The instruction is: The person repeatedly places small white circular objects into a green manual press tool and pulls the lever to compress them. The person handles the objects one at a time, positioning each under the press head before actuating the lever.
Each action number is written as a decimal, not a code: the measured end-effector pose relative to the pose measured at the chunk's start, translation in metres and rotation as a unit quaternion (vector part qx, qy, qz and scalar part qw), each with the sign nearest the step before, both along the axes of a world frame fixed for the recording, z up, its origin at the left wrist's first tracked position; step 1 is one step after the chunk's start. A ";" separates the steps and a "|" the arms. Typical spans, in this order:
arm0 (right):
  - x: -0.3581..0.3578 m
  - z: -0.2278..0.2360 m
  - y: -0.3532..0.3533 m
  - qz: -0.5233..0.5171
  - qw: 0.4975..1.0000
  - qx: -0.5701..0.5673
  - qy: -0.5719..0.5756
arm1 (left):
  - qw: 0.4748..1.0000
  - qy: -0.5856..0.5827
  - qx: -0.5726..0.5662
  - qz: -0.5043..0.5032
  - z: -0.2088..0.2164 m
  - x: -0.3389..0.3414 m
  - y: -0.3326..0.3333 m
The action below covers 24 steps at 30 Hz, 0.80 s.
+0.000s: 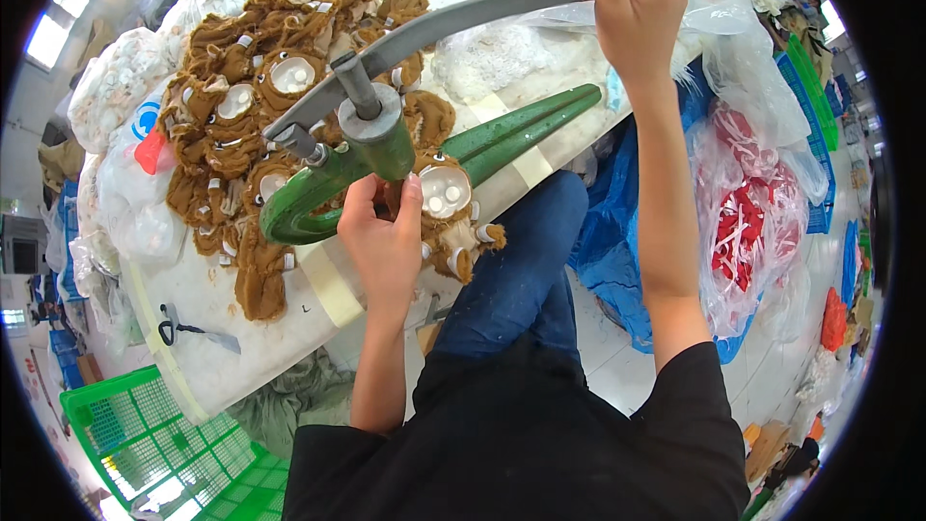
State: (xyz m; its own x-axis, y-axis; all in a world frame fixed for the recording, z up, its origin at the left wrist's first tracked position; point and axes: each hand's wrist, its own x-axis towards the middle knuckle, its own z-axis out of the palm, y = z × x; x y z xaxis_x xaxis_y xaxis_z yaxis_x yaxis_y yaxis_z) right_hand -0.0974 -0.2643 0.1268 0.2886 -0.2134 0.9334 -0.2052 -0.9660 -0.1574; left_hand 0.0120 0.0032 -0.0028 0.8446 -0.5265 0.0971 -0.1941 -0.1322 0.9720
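Observation:
A green hand press [526, 130] stands on the worktable, with a long grey metal lever [482, 12] across its top. My right hand [637, 5] is wrapped round the lever's far right end. Under the press's round head, my left hand [379, 243] pinches a brown plush skin [489, 234] between thumb and fingers. Part of that skin hangs to the right of the hand and shows a round clear-white plastic piece [445, 195] with white discs. The exact spot being gripped is hidden by the fingers and the press.
A heap of brown plush skins [217, 125] with white fittings covers the left of the table [289, 342]. Dark-handled scissors [174, 326] lie at the near left corner. A green plastic crate [193, 434] stands below; clear bags with red pieces [743, 232] and a blue sack [617, 251] are at right.

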 end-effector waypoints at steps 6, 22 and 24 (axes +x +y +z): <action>0.004 -0.017 0.064 0.111 0.985 -0.075 -0.108 | 0.997 0.041 -0.072 -0.001 -0.001 0.000 0.007; 0.026 -0.139 0.190 0.195 0.850 0.484 0.069 | 0.943 -0.322 0.020 0.081 0.006 -0.010 0.007; 0.026 -0.139 0.190 0.199 0.858 0.469 0.065 | 0.961 -0.270 0.008 0.065 0.001 -0.010 0.006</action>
State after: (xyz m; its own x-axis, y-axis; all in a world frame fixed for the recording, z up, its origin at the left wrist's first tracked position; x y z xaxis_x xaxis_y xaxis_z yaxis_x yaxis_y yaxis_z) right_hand -0.0717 -0.0745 -0.0127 0.6020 -0.7129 0.3597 0.0368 -0.4251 -0.9044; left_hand 0.0024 0.0091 -0.0017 0.7323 -0.4246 0.5324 -0.6500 -0.2029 0.7323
